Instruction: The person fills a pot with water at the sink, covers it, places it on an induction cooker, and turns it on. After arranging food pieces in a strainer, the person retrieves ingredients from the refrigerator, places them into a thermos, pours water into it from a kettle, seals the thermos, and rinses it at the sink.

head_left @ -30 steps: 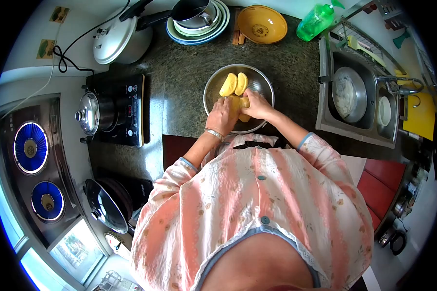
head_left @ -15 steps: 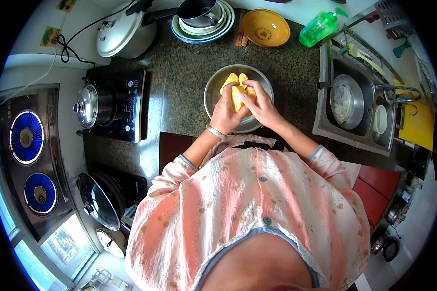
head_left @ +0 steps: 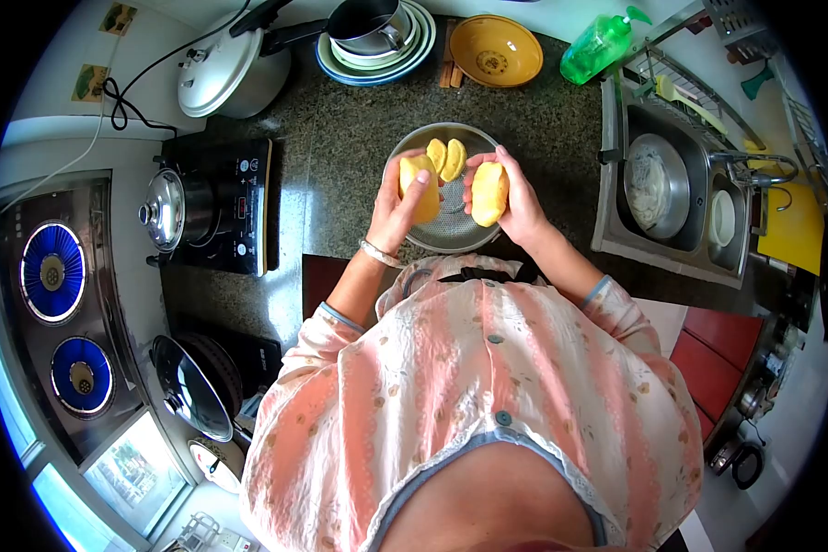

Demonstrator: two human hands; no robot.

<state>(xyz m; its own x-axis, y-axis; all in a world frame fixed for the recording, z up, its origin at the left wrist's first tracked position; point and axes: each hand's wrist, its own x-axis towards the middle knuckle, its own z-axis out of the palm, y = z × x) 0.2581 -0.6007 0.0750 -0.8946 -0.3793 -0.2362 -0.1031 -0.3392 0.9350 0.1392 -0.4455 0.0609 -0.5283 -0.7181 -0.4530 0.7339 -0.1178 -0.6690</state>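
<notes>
My left hand (head_left: 395,213) is wrapped round a smooth yellow oblong piece of food (head_left: 420,184), held over the left side of a metal colander (head_left: 451,237). Over the colander's right side, my right hand (head_left: 522,200) grips another yellow oblong piece of food (head_left: 489,194), its surface slightly uneven. The exact kind of food cannot be made out. Two smaller yellow pieces (head_left: 446,158) lie side by side in the far part of the colander, between my hands. The perforated bottom shows below them.
An induction cooker (head_left: 248,207) with a lidded pot (head_left: 168,210) stands left. Behind are a pressure cooker (head_left: 221,69), stacked plates with a saucepan (head_left: 373,26), a brown bowl (head_left: 496,51) and a green pump bottle (head_left: 598,51). A sink (head_left: 607,207) holding a metal basin (head_left: 679,184) is right.
My hands were together over the colander around the yellow food. Now they are apart, the left moved left and the right moved right, each with its own piece.
</notes>
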